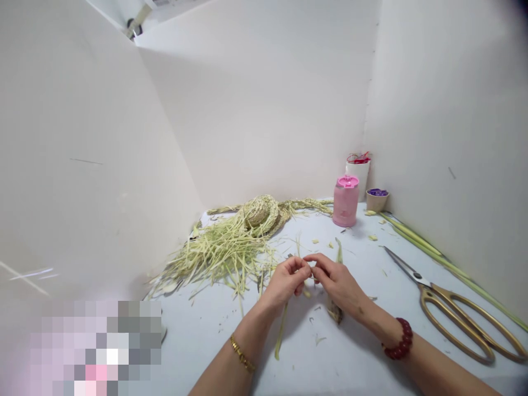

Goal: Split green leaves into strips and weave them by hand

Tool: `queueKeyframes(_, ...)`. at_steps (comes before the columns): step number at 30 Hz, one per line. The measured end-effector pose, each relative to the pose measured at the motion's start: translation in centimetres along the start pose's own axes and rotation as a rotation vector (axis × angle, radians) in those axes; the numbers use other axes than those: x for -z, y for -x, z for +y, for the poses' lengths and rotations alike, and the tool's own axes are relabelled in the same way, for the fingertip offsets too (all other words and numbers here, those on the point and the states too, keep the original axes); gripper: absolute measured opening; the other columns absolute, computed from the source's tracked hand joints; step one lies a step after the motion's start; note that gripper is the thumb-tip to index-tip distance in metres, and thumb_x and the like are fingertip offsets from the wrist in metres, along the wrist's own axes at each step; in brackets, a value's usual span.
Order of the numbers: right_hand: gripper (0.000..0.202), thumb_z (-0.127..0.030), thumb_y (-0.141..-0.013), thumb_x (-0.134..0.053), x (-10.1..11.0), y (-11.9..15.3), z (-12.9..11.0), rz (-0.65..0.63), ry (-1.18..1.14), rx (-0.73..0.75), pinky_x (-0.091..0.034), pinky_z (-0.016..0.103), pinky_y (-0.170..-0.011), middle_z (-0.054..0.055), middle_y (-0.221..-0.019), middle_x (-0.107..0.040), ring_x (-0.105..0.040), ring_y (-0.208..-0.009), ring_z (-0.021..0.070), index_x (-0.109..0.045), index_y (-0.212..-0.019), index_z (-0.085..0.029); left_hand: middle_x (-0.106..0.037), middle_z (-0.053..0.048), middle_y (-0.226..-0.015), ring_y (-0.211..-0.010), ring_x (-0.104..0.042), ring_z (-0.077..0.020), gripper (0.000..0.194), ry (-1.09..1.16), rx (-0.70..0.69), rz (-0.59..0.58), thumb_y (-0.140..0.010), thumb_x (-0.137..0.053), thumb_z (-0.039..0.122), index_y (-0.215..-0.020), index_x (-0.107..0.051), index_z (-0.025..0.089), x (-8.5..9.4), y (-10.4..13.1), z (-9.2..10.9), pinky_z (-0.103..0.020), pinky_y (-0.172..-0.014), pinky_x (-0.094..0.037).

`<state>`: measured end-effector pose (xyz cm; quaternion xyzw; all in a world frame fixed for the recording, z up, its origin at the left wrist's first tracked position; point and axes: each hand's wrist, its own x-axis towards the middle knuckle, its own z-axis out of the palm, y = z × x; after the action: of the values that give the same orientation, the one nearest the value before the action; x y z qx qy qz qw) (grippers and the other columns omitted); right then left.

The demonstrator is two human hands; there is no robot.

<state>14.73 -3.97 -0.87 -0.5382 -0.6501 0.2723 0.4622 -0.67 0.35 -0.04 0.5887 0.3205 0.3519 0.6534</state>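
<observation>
Well left of the pink bottle (345, 204), loose straw (220, 247) is spreading across the table (198, 352); a braided coil (260, 212) is resting closer to the bottle. In front of the bottle and leftward, the left hand (285, 279) is curling nearly closed, pinching a pale strip (281, 338) that is extending toward the person. The right hand (340, 281), nearer the bottle, is bending its fingers, tips meeting the left's; I cannot tell whether it is gripping anything. Behind the bottle, a white cup (362, 175) is holding red strands (359, 158). Right of the bottle, a small cup (376, 203) is standing, and scissors (429, 287) are lying beside green stalks (449, 267).
</observation>
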Motion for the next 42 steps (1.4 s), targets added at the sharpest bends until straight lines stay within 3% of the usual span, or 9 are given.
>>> queueKeyframes(4,0.017,-0.028,-0.087,-0.042,0.0,0.1,-0.1,0.052,0.023,0.018,-0.037,0.026,-0.059,-0.003,-0.065,-0.053,-0.049,-0.062,0.0144,-0.051,-0.074,-0.022,-0.052,0.003,-0.067,-0.043,-0.035,-0.0025,0.036,-0.097,-0.038,0.020,-0.072,-0.070,0.047,-0.079,-0.056,0.015,-0.3,0.1,0.0,-0.020,-0.043,-0.027)
queueKeyframes(10,0.016,-0.026,-0.090,-0.038,-0.3,0.2,0.0,0.098,0.017,0.052,-0.038,0.027,-0.061,-0.003,-0.067,-0.050,-0.048,-0.064,0.0148,-0.045,-0.076,-0.023,-0.056,0.002,-0.068,-0.049,-0.040,-0.0050,0.024,-0.254,-0.144,0.116,-0.077,-0.065,0.038,-0.078,-0.057,0.016,-0.9,0.3,0.0,-0.019,-0.047,-0.032)
queueKeyframes(15,0.016,-0.026,-0.092,-0.039,-0.4,0.4,0.0,0.106,0.051,0.091,-0.038,0.027,-0.061,-0.002,-0.068,-0.051,-0.046,-0.062,0.0147,-0.046,-0.078,-0.022,-0.051,0.004,-0.060,-0.053,-0.042,-0.0066,0.021,-0.279,-0.191,0.198,-0.076,-0.066,0.034,-0.075,-0.056,0.016,-0.6,0.1,-0.6,-0.020,-0.051,-0.032)
queueKeyframes(24,0.018,-0.026,-0.092,-0.043,-0.4,0.3,0.4,0.082,0.145,0.242,-0.041,0.029,-0.065,0.002,-0.078,-0.053,-0.050,-0.070,0.0158,-0.052,-0.077,-0.021,-0.042,0.007,-0.054,-0.049,-0.032,-0.0044,0.031,-0.012,0.020,0.230,-0.063,-0.075,0.035,-0.069,-0.050,0.016,-0.5,-0.1,0.2,-0.018,-0.048,-0.026)
queueKeyframes(30,0.021,-0.033,-0.089,-0.045,0.1,0.0,0.2,0.168,-0.038,0.043,-0.046,0.028,-0.063,0.007,-0.095,-0.062,-0.056,-0.080,0.0179,-0.062,-0.087,-0.020,-0.054,0.004,-0.070,-0.055,-0.038,-0.0047,0.033,0.017,0.021,0.207,-0.061,-0.076,0.031,-0.078,-0.051,0.018,-0.4,0.1,0.7,-0.016,-0.048,-0.026)
queueKeyframes(32,0.022,-0.035,-0.087,-0.049,0.1,-0.1,0.3,0.142,-0.098,-0.018,-0.048,0.029,-0.066,0.006,-0.096,-0.064,-0.058,-0.080,0.0181,-0.065,-0.089,-0.020,-0.055,0.004,-0.071,-0.055,-0.039,-0.0048,0.032,0.017,0.017,0.199,-0.061,-0.075,0.031,-0.078,-0.051,0.018,-0.5,0.1,0.6,-0.016,-0.048,-0.026)
queueKeyframes(36,0.020,-0.037,-0.081,-0.057,-0.3,-0.3,0.7,0.029,-0.219,-0.104,-0.047,0.028,-0.062,0.002,-0.076,-0.063,-0.056,-0.068,0.0159,-0.065,-0.081,-0.018,-0.053,0.004,-0.069,-0.052,-0.037,-0.0042,0.030,0.002,-0.010,0.190,-0.061,-0.075,0.029,-0.077,-0.052,0.017,-0.6,0.1,0.3,-0.017,-0.048,-0.026)
queueKeyframes(42,0.023,-0.040,-0.079,-0.058,-0.9,-0.1,0.7,0.059,-0.312,-0.167,-0.042,0.026,-0.052,-0.003,-0.060,-0.051,-0.047,-0.054,0.0120,-0.054,-0.069,-0.019,-0.046,0.006,-0.061,-0.050,-0.035,-0.0050,0.025,-0.063,-0.070,0.201,-0.065,-0.073,0.029,-0.076,-0.054,0.018,-0.6,0.0,-0.3,-0.019,-0.049,-0.028)
